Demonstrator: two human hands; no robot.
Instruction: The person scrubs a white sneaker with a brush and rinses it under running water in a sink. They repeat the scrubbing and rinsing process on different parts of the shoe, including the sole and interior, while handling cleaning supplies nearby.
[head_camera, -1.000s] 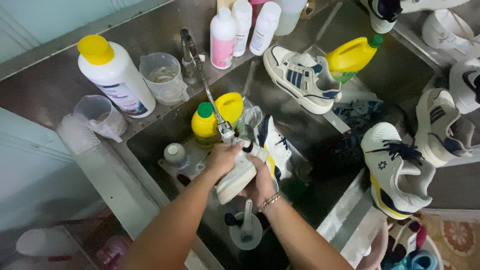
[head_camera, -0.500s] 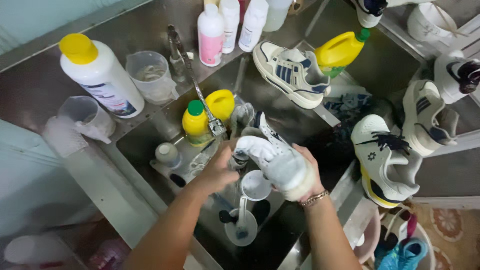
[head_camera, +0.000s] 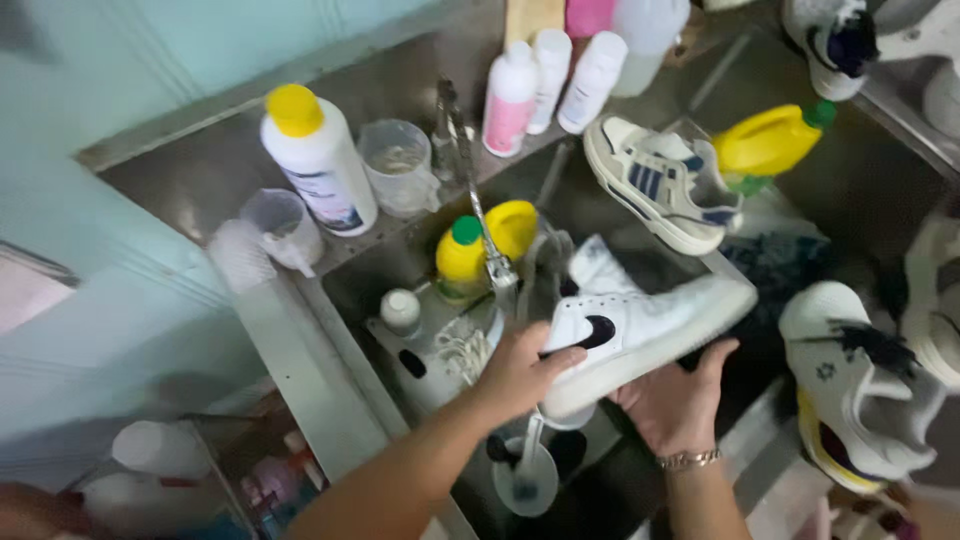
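Observation:
I hold a white sneaker with a black side mark (head_camera: 640, 325) over the steel sink (head_camera: 345, 270), lying on its side with the toe pointing right. My left hand (head_camera: 520, 372) grips its heel end from the left. My right hand (head_camera: 672, 400), with a bracelet at the wrist, supports the sole from below. The tap (head_camera: 492, 255) ends just left of the shoe's collar. A small round scoop or cup (head_camera: 527, 478) sits in the sink under the shoe.
A yellow bottle with green cap (head_camera: 462, 258) stands by the tap. A large white bottle with yellow cap (head_camera: 318, 160), measuring cups (head_camera: 395, 165) and several white bottles (head_camera: 512, 95) line the back ledge. Other sneakers (head_camera: 660, 185) lie to the right, one white with black laces (head_camera: 860, 390).
The sneaker has swung from pointing down in the sink to lying sideways, toe right. My right hand has shifted under the sole; the view has moved closer.

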